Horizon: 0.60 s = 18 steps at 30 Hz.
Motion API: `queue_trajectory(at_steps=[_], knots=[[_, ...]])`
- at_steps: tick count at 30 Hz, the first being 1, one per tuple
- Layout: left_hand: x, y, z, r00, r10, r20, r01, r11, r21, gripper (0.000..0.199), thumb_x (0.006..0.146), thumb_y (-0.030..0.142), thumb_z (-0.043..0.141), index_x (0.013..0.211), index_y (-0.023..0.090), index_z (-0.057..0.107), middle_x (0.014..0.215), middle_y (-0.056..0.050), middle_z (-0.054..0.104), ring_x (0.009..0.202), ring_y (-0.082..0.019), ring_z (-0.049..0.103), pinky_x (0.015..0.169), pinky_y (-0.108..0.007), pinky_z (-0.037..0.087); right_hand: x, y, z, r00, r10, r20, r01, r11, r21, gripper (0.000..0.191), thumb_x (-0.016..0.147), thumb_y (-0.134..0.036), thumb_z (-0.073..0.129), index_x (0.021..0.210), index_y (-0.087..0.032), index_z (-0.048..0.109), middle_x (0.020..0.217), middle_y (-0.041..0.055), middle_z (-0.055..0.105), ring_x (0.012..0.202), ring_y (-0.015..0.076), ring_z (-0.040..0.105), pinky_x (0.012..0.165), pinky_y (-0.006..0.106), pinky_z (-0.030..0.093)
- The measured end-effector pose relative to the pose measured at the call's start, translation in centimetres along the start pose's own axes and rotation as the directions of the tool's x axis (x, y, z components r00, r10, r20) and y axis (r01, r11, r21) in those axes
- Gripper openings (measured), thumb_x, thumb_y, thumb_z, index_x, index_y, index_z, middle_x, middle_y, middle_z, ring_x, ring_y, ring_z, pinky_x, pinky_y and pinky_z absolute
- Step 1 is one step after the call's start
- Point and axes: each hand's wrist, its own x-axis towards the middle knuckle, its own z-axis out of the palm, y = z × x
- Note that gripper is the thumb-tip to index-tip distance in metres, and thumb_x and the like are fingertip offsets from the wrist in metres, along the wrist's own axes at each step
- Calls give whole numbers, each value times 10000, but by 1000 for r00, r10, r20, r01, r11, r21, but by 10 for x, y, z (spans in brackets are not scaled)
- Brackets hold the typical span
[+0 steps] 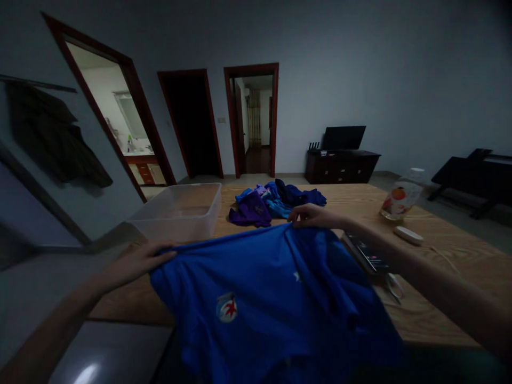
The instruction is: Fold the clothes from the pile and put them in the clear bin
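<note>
Blue garment hangs from both hands, top edge stretched between them, rest draping below over the near side of the wooden table. Left hand pinches one end of that edge; right hand pinches it farther along, loose cloth folded beneath. Clear plastic bin beyond left hand, clothes pile just beyond right hand. Bottle on table, far right.
</note>
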Motion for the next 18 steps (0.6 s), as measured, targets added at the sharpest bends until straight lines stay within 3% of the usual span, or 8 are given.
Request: queue_trajectory(at_steps=[3, 6, 9, 11, 15, 18], knots=[[-1, -45, 44, 995, -33, 93, 34, 999, -13, 589, 770, 807, 602, 967, 313, 857, 1137, -85, 848, 1126, -386, 777, 1065, -490, 620, 8, 26, 59, 998, 10, 64, -8, 999, -34, 266, 914, -202, 661, 1125, -164, 819, 1062, 120, 808, 897, 246, 759, 807, 349, 602], [-2, -74, 60, 994, -98, 50, 97, 995, 16, 619, 733, 824, 613, 974, 304, 846, 1135, -104, 844, 1134, -412, 770, 1072, -533, 610, -6, 36, 88, 990, -38, 136, 44, 998, -47, 465, 824, -78, 649, 1239, -218, 805, 1208, 109, 798, 1062, 258, 762, 929, 365, 603], [-4, -91, 64, 994, -95, 49, 97, 994, -48, 631, 744, 807, 649, 1041, 283, 840, 1194, -109, 832, 1189, -403, 755, 1098, -513, 600, -24, 36, 104, 989, -76, 125, 86, 993, -76, 737, 764, -24, 637, 1472, -222, 681, 1424, 131, 712, 1330, 300, 663, 1136, 433, 520], [-5, -97, 69, 993, -90, 70, 97, 989, -111, 648, 755, 826, 646, 1058, 286, 838, 1217, -95, 829, 1215, -391, 749, 1122, -508, 588, -28, 36, 114, 993, -83, 81, 91, 990, -105, 736, 804, -42, 629, 1519, -215, 632, 1461, 150, 670, 1369, 316, 621, 1174, 463, 479], [-2, -101, 74, 995, -87, 48, 94, 983, -159, 682, 744, 876, 638, 1032, 292, 840, 1187, -84, 837, 1210, -395, 753, 1159, -535, 561, -25, 46, 125, 997, -68, -25, 64, 986, -153, 446, 843, -40, 559, 1195, -220, 766, 1200, 123, 727, 1148, 302, 676, 1055, 449, 503], [-1, -100, 60, 998, -62, 27, 66, 983, -171, 693, 762, 836, 690, 1103, 253, 844, 1219, -121, 828, 1215, -393, 753, 1144, -513, 572, -24, 65, 108, 990, -28, -137, 7, 989, -149, 401, 805, -22, 504, 1067, -205, 746, 1092, 112, 728, 1055, 288, 672, 978, 431, 514]])
